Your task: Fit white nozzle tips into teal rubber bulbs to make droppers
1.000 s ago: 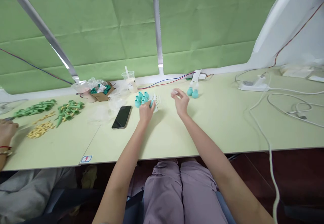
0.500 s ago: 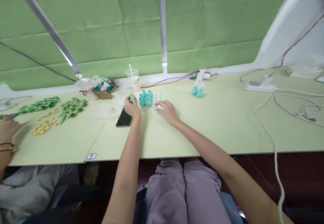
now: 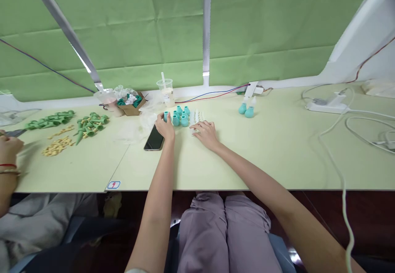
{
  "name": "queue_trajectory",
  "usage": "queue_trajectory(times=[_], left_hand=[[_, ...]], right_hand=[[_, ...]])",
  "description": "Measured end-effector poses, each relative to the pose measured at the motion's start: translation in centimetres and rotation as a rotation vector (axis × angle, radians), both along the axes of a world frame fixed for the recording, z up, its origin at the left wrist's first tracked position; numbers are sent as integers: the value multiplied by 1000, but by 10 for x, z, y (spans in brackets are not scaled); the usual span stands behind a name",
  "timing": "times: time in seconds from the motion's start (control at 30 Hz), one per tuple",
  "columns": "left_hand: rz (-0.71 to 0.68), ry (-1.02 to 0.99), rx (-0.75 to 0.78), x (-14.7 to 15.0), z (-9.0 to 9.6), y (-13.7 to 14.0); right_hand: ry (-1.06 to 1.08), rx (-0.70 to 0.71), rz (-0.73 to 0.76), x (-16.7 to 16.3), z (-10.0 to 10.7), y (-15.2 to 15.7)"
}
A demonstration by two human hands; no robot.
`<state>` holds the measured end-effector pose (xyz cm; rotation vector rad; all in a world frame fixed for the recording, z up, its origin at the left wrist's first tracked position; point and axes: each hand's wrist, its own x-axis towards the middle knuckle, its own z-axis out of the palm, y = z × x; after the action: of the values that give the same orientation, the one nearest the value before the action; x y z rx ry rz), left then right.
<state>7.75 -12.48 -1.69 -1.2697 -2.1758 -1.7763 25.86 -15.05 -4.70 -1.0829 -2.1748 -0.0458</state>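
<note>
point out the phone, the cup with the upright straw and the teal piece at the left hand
Phone (image 3: 154, 139): head view, on its dark screen
Cup with the upright straw (image 3: 167, 94): head view, on its side wall
Teal piece (image 3: 166, 115) at the left hand (image 3: 165, 127): head view, on its upper part

Finding: a workshop, by the look of it a shared bench for small parts handled by hand.
You sit at a long pale table (image 3: 265, 153), with a co-worker's hand (image 3: 9, 145) at the same run on your left. Like parts lie in batches: turquoise bulb-shaped pieces (image 3: 184, 120) before you, green pieces (image 3: 91, 124) and a yellow heap (image 3: 58, 145) farther left. A marked sticker (image 3: 113, 185) sits at the table seam. Green sheeting (image 3: 271, 26), a power strip (image 3: 327, 106) and loose wires (image 3: 212, 95) indicate plain fittings; your premises appear informal, with a drink cup (image 3: 166, 94) on the worktop.
</note>
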Motion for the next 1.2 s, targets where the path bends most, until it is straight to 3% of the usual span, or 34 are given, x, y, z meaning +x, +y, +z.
queue_trajectory(times=[0.2, 0.33, 0.53, 0.63, 0.73, 0.97, 1.2], left_hand=[[39, -21, 23, -3, -3, 4], [64, -104, -27, -23, 5, 29], [-173, 7, -246, -61, 25, 84], [-294, 102, -358, -67, 21, 104], [-325, 139, -381, -66, 9, 117], [-389, 95, -372, -68, -10, 128], [-401, 137, -402, -75, -6, 119]], right_hand=[[98, 5, -27, 3, 7, -7], [232, 12, -66, 11, 12, -8], [312, -33, -129, 18, 8, 6], [310, -65, -123, 18, 7, 10], [299, -82, -100, 17, 7, 11], [309, -122, -76, 18, 6, 12], [313, -112, -82, 18, 8, 12]])
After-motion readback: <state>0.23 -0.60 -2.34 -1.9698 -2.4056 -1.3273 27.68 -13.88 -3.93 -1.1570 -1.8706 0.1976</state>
